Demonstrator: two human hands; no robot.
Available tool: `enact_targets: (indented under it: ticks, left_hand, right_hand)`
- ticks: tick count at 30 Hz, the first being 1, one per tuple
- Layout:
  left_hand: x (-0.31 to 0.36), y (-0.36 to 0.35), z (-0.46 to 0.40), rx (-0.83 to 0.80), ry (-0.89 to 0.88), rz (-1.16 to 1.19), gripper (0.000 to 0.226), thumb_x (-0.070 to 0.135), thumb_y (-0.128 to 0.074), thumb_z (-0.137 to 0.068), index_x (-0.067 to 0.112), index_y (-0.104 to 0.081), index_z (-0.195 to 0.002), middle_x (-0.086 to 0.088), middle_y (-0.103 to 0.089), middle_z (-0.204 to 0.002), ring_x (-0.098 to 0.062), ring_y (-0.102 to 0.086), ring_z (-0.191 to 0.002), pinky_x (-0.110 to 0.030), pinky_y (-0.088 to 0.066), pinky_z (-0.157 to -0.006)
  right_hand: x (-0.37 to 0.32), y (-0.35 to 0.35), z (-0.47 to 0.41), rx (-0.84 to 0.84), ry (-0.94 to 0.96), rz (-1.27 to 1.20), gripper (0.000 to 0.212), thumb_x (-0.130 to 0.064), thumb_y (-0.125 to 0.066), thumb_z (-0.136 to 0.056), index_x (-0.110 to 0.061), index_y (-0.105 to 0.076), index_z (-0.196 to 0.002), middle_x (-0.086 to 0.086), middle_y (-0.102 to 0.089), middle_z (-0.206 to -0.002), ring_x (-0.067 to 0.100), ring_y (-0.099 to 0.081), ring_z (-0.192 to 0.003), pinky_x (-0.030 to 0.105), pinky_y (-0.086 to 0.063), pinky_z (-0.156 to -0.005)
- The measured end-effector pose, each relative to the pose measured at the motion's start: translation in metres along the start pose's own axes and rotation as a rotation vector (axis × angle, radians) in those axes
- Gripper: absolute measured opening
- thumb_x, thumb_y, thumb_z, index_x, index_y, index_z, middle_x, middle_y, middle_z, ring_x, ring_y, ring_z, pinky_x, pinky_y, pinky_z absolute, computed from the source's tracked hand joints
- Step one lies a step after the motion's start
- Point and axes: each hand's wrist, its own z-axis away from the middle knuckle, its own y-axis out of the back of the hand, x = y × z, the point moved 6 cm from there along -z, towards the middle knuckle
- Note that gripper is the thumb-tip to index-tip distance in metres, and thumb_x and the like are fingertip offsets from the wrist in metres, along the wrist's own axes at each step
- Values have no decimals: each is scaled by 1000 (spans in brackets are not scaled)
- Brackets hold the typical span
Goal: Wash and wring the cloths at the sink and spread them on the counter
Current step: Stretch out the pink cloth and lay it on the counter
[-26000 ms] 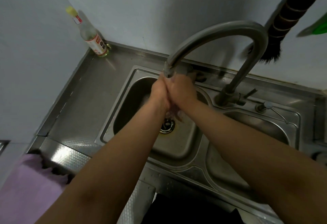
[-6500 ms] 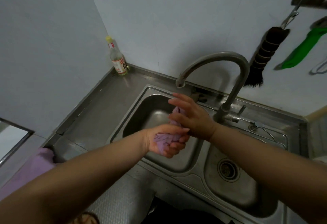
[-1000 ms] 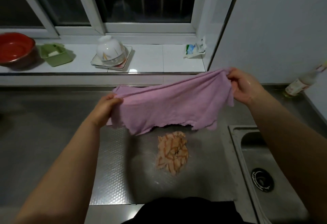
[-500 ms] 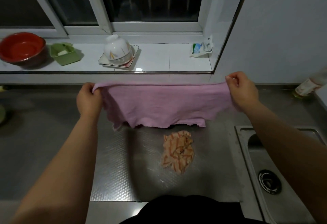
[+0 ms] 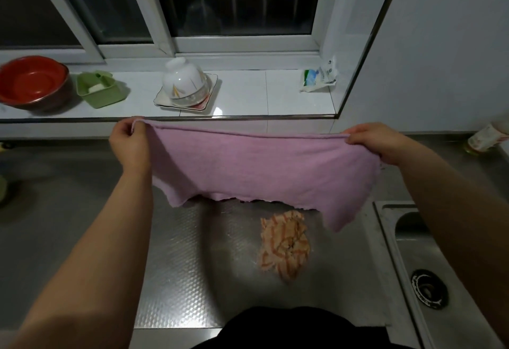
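L hand (image 5: 131, 147) & R hand (image 5: 378, 142) each pinch a top corner of pink cloth (image 5: 264, 172), stretched above counter (image 5: 82, 211) w/ striped cloth (image 5: 285, 244).

Matt pink cloth (image 5: 256, 172), embossed shiny steel counter (image 5: 176, 280)

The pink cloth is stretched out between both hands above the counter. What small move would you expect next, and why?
Probably lowering it flat onto the counter. The left hand and right hand each pinch a top corner of the pink cloth, which hangs open and taut, its lower edge just above the steel. The bunched orange-striped cloth lies nearer the person, so setting it down behind that one seems sensible.
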Motion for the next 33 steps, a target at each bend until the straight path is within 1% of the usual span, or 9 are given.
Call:
enact_targets:
  ticks: [4,9,13,16,19,22,25,29,33]
  left_hand:
    - [-20,-21,-13,-67,71,-87,9,12,-53,-86,11,-62,-84,4,-54,-68,-9,-48,-69,-21,-38,-64]
    - [-42,-41,-29,-100,149,-122,13,15,-54,-84,17,-65,-89,-3,-63,-86,-14,-54,-83,-20,-41,-74]
    - [-55,-63,-46,-128,205,-133,18,13,-55,-86,20,-59,-70,5,-54,-67,-9,-48,-70,-17,-40,-60]
    - [-63,-79,-56,-161,242,-129,27,9,-54,-86,23,-51,-64,5,-49,-64,-2,-42,-59,-12,-37,-53]
    - [-72,-94,-68,-196,285,-146,24,6,-56,-84,18,-53,-64,3,-48,-63,-4,-42,-57,-9,-36,-48]
    - [-84,-112,-79,-247,328,-107,12,-4,-54,-81,7,-56,-82,-7,-46,-69,-13,-42,-59,-12,-37,-46]
    - [-93,-133,-89,-318,350,-180,12,5,-56,-85,14,-57,-92,-7,-53,-82,-15,-48,-64,-17,-42,-58]
    - [-109,-151,-97,-285,378,-146,22,1,-58,-82,19,-56,-72,1,-53,-69,-5,-49,-59,-16,-44,-56]
    - [-137,-159,-98,-198,481,-62,29,-5,-56,-82,18,-55,-65,1,-52,-64,-4,-51,-54,-18,-45,-59]
  right_hand:
    - [8,-9,-24,166,29,212,9,-19,-63,-88,-10,-63,-89,9,-55,-75,23,-52,-71,26,-39,-62]
    - [17,-14,-63,307,97,247,23,-16,-53,-93,-4,-57,-74,15,-50,-70,25,-48,-72,29,-36,-66]
    - [14,-19,-89,364,153,303,25,-10,-50,-92,-3,-55,-68,13,-49,-63,24,-46,-70,28,-30,-58]
    - [12,-14,-103,466,164,320,20,-19,-62,-86,-2,-72,-86,18,-68,-77,29,-62,-75,30,-46,-70]
    - [16,-16,-123,449,122,287,20,-25,-65,-82,-7,-74,-84,17,-71,-77,30,-67,-78,36,-53,-76]
    - [25,-23,-148,393,39,182,19,-23,-65,-80,-6,-71,-76,20,-67,-69,33,-66,-71,45,-57,-75]
    - [33,-29,-173,386,-26,172,13,-17,-63,-81,-7,-71,-76,17,-62,-66,26,-62,-70,38,-53,-72]
    - [51,-39,-199,358,-200,-41,11,-6,-60,-77,-6,-65,-67,16,-58,-64,26,-59,-63,40,-53,-68]
    - [60,-65,-208,221,-318,-537,19,-2,-54,-88,-15,-56,-74,3,-63,-58,7,-55,-38,20,-41,-42]
